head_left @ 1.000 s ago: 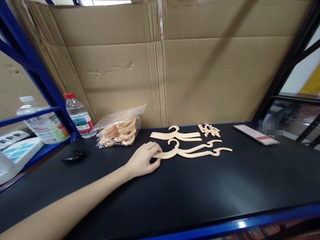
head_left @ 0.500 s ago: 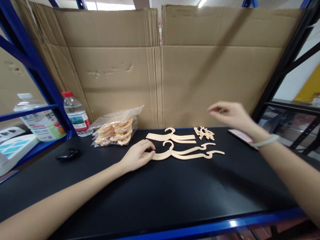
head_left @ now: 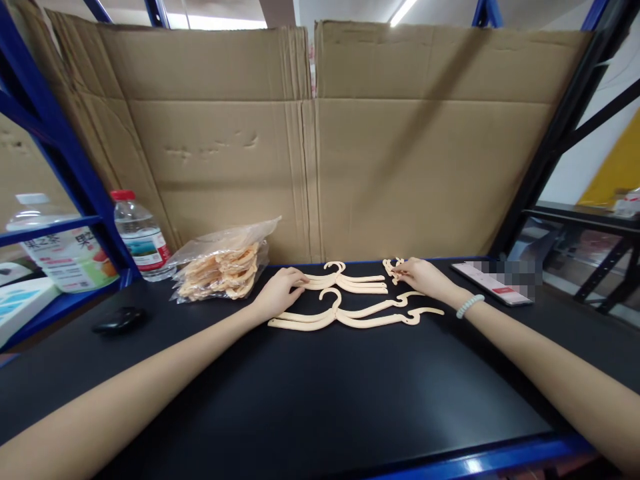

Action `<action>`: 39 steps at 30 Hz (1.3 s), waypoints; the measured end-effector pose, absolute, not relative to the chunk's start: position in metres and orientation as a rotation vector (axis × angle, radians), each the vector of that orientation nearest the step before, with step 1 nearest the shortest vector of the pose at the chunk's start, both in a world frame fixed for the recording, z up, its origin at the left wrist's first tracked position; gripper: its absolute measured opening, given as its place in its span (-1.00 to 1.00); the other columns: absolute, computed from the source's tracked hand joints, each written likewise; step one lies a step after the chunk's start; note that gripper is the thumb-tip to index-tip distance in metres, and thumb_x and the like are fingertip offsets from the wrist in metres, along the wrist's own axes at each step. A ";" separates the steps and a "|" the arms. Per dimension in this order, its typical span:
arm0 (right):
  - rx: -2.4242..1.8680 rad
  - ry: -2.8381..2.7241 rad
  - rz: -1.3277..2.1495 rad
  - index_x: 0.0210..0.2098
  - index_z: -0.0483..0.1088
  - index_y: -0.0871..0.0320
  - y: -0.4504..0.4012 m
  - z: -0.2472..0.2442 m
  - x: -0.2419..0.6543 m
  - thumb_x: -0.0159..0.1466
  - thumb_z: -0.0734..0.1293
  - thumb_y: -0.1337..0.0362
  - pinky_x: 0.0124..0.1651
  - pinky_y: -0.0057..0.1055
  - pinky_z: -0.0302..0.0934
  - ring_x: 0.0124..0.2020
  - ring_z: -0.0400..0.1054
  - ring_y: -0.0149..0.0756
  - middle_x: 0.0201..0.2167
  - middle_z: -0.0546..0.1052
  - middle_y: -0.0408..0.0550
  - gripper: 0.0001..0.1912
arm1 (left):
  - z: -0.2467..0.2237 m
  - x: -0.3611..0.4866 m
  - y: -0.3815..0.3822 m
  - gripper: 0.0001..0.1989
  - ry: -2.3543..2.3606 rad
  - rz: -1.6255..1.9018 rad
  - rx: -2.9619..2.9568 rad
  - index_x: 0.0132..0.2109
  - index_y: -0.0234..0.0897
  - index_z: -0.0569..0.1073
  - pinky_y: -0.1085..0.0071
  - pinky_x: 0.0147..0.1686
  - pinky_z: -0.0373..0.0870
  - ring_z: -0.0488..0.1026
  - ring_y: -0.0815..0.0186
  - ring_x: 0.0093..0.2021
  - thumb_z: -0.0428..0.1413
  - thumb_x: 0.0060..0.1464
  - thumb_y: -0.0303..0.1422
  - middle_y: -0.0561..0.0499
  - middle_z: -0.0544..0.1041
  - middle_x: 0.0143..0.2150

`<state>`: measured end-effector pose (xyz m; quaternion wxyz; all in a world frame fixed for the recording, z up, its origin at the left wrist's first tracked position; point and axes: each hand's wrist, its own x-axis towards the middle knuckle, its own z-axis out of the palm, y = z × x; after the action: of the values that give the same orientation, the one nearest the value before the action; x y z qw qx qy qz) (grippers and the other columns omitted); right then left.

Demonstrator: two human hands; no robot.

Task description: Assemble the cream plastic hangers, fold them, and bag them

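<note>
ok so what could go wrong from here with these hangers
The small pieces lie bunched together, so the right hand might drag several at once. Its palm is also near the hooked ends of the front hangers and could knock them. The left hand might push the back hangers askew.

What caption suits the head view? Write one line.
Left hand at the rear hangers, right hand among small cream pieces, black table beneath.
</note>
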<state>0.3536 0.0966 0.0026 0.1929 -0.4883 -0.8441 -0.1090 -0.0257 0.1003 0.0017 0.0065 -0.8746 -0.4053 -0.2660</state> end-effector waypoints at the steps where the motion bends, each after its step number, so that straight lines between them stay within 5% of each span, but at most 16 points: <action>1: -1.365 -2.353 -0.319 -0.34 0.55 0.14 0.098 0.002 0.354 0.24 0.25 0.40 -0.19 -0.32 0.27 -0.30 0.42 -0.18 -0.36 0.59 0.03 -0.79 | 0.002 -0.025 0.100 -0.86 -1.275 -0.828 -2.734 -0.23 -0.29 0.50 0.16 0.00 0.36 0.44 0.14 -0.08 0.08 0.05 -0.51 -0.11 0.53 -0.13; 13: -1.243 -1.904 -0.556 -0.28 0.50 0.16 0.089 0.018 0.372 0.35 0.14 0.27 -0.13 -0.22 0.26 -0.22 0.36 -0.12 -0.32 0.51 0.07 -0.71 | 0.033 -0.024 0.080 -0.93 -1.365 -0.996 -2.772 -0.29 -0.22 0.37 0.28 -0.22 0.40 0.51 0.20 -0.27 0.01 0.10 -0.45 0.00 0.55 -0.31; 19: -1.212 -1.587 -0.527 -0.30 0.51 0.11 0.075 0.036 0.371 0.30 0.23 0.21 -0.31 -0.29 0.23 -0.38 0.33 -0.24 -0.36 0.42 -0.01 -0.77 | 0.030 -0.027 0.049 -0.91 -1.386 -1.311 -2.762 -0.23 -0.23 0.30 0.28 -0.20 0.48 0.53 0.25 -0.27 -0.03 0.17 -0.32 0.00 0.50 -0.30; 26: -1.107 -1.429 0.311 -0.24 0.47 0.14 0.039 0.051 0.339 0.24 0.32 0.08 -0.57 -0.44 0.12 -0.66 0.26 -0.40 -0.67 0.39 -0.19 -0.74 | 0.011 -0.023 0.005 -0.79 -1.460 -1.526 -2.784 -0.07 -0.22 0.33 0.36 -0.30 0.54 0.56 0.25 -0.23 -0.01 0.22 -0.24 -0.04 0.51 -0.17; 31: -1.088 -1.262 0.789 -0.26 0.47 0.18 0.028 0.038 0.324 0.10 0.45 0.05 -0.48 -0.51 0.27 -0.46 0.45 -0.37 -0.42 0.57 -0.03 -0.66 | 0.007 -0.018 0.001 -0.80 -1.408 -1.522 -2.747 -0.06 -0.22 0.39 0.35 -0.14 0.51 0.53 0.23 -0.10 0.00 0.23 -0.27 -0.03 0.53 -0.12; 39: -1.076 -1.263 0.876 -0.36 0.48 0.19 0.025 0.032 0.315 0.03 0.51 0.12 -0.44 -0.54 0.32 -0.54 0.37 -0.46 -0.54 0.50 -0.12 -0.70 | 0.004 -0.021 0.001 -0.81 -1.464 -1.521 -2.776 -0.08 -0.22 0.40 0.37 -0.13 0.48 0.52 0.25 -0.15 0.02 0.23 -0.26 -0.01 0.51 -0.14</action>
<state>0.3153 0.0252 0.0318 0.5914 -0.4624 -0.5430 0.3763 -0.0206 0.0008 0.0043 -0.1721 -0.7841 -0.4134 -0.4298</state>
